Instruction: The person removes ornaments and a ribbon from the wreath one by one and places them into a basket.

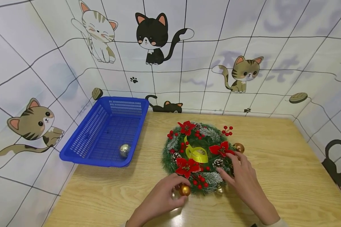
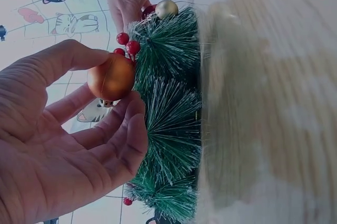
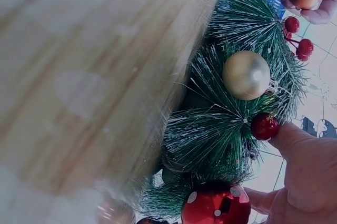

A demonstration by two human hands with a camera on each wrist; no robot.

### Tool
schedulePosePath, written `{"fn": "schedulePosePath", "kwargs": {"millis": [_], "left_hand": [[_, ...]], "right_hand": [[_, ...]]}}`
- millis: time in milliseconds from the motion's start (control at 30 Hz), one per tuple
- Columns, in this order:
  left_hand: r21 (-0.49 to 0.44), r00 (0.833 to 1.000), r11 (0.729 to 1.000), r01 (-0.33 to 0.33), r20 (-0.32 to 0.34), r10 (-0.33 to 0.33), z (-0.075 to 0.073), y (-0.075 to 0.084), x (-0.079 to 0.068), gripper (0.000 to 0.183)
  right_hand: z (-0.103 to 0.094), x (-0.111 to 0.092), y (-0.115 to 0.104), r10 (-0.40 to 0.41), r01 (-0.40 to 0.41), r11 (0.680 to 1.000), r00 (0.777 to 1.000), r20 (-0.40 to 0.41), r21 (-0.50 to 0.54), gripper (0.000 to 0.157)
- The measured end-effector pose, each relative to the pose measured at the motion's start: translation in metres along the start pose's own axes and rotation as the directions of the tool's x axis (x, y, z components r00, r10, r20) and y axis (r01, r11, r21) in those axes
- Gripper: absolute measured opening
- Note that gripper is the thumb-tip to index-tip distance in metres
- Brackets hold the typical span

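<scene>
A green Christmas wreath (image 1: pixel 168 164) with red poinsettias, pinecones, berries and a yellow ribbon (image 1: pixel 197 156) lies on the table. At its near left edge my left hand (image 1: pixel 163 197) pinches an orange-gold bauble (image 2: pixel 111 77) between thumb and fingers. The bauble's metal cap points down toward the fingers in the left wrist view. My right hand (image 1: pixel 245 178) rests on the wreath's right side, fingers by a red poinsettia (image 1: pixel 221 148) and thumb near a pinecone (image 1: pixel 218 163). In the right wrist view, a gold bauble (image 3: pixel 246 75) and a spotted red bauble (image 3: pixel 218 205) sit along the wreath's edge.
A blue plastic basket (image 1: pixel 95 162) stands at the table's left, with one silvery bauble (image 1: pixel 124 150) inside. A copper bauble (image 1: pixel 239 147) is at the wreath's right edge. Cat-patterned sheeting (image 1: pixel 201 56) encloses the back and sides of the wooden table (image 1: pixel 295 176).
</scene>
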State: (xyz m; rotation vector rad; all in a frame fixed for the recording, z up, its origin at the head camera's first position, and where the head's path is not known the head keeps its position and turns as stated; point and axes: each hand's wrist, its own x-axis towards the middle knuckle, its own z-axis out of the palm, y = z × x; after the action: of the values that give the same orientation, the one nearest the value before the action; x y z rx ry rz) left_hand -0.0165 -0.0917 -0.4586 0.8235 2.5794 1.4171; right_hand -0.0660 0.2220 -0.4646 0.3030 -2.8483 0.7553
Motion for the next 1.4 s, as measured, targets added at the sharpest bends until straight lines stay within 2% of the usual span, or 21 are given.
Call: {"fn": "schedulePosePath", "kwargs": {"millis": [200,367,500,733,967,1200,1400], "left_hand": [[-0.017,1.0,1.0,-0.012,-0.026,0.011,-0.005,0.001,0.001,0.038],[-0.023,0.998,1.0,-0.018,-0.055,0.017,-0.01,0.003,0.001,0.041],[-0.003,0.996,1.0,-0.022,-0.085,0.022,-0.015,0.002,0.001,0.044],[0.042,0.988,0.999,-0.024,-0.15,0.03,-0.027,0.0,0.0,0.045],[0.062,0.981,0.998,-0.033,-0.187,0.044,-0.036,-0.005,-0.001,0.042],[0.087,0.972,0.995,-0.039,-0.227,0.058,-0.049,-0.009,-0.001,0.044],[0.097,0.966,0.995,-0.028,-0.253,0.051,-0.057,-0.011,-0.003,0.046]], "right_hand": [[0.001,0.0,0.002,-0.014,0.014,1.0,1.0,-0.011,0.008,0.072],[0.001,0.001,0.003,-0.008,0.008,0.999,1.0,0.021,0.036,0.073],[0.0,0.002,0.005,-0.01,0.007,0.998,0.999,0.049,0.066,0.074],[-0.003,0.008,0.012,-0.054,0.05,0.996,0.997,0.047,0.076,0.078],[-0.006,0.011,0.014,-0.035,0.026,0.995,0.995,0.093,0.095,0.08],[-0.007,0.015,0.014,-0.014,0.01,0.997,0.998,0.056,0.071,0.091],[-0.007,0.017,0.015,-0.023,0.019,0.998,0.998,0.064,0.062,0.097]]}}
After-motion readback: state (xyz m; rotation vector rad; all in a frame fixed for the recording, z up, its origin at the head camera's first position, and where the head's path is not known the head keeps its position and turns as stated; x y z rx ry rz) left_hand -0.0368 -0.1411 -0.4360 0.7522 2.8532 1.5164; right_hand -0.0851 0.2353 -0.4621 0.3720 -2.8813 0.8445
